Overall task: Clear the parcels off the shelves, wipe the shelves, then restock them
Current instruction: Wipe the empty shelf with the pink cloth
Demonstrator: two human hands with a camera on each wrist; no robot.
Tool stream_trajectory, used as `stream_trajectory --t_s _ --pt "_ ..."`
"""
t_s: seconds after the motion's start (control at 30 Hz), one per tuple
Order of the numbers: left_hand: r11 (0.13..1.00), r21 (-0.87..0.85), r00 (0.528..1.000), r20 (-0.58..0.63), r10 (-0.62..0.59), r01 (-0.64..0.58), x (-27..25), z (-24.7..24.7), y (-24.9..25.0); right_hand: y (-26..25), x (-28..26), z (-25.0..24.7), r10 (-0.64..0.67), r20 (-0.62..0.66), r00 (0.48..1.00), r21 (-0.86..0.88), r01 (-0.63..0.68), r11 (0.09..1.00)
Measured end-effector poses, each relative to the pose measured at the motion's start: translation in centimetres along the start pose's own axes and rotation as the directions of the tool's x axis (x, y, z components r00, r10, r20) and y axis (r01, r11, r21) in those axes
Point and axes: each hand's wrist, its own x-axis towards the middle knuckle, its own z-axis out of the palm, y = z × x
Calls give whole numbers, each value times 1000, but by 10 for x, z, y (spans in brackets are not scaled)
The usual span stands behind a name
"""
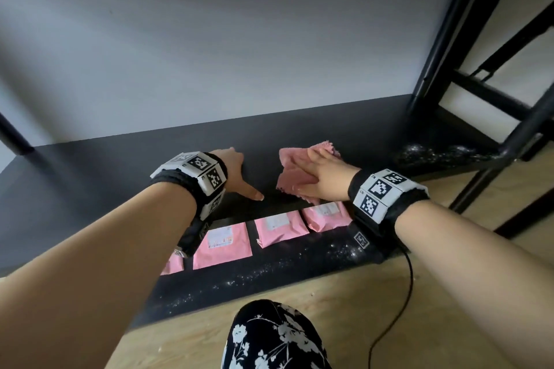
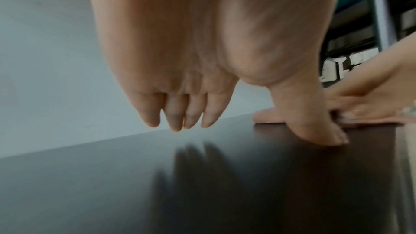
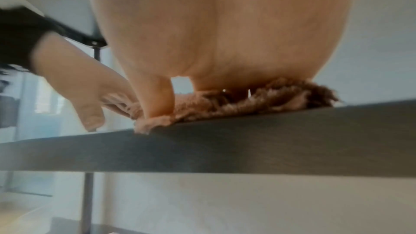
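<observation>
A black shelf [image 1: 120, 183] runs across the head view, bare apart from my hands and the cloth. My right hand [image 1: 314, 171] lies flat on a pink fluffy cloth [image 1: 292, 180] near the shelf's front edge. In the right wrist view its thumb [image 3: 159, 106] presses the cloth [image 3: 258, 100] down at that edge. My left hand [image 1: 244, 172] rests just left of the cloth with fingers straight and the thumb tip [image 2: 326, 138] on the shelf [image 2: 135, 184], holding nothing. Several pink parcels [image 1: 221, 246] lie in a row on the lower shelf [image 1: 269, 275].
White specks dot the lower shelf and the right end of the upper shelf [image 1: 434, 153]. Black frame posts [image 1: 443, 24] rise at the right. A black cable [image 1: 401, 302] trails over the wooden floor. My knee in floral fabric [image 1: 269, 338] is at the bottom.
</observation>
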Motion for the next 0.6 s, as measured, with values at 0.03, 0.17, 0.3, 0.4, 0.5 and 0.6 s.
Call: stream_trajectory --t_s 0.03,0.17,0.3,0.4,0.5,0.6 --pt "999 7 999 -4 36 -36 -1 1 13 8 -3 2 50 -30 998 8 -50 999" --pt "985 29 985 -10 171 -171 3 7 69 27 -16 16 130 -101 986 29 -128 991" --pt "963 50 963 -43 266 -264 18 5 117 56 -29 17 195 -121 973 45 -190 981" --pt "952 74 952 -48 301 -297 30 5 150 86 -34 16 262 -129 956 63 -256 965" --pt "951 80 952 -48 302 -298 39 0 177 122 -37 18 336 -150 930 88 -326 941" --pt "950 146 959 -19 281 -275 48 -6 198 163 -41 19 412 -192 891 133 -392 910"
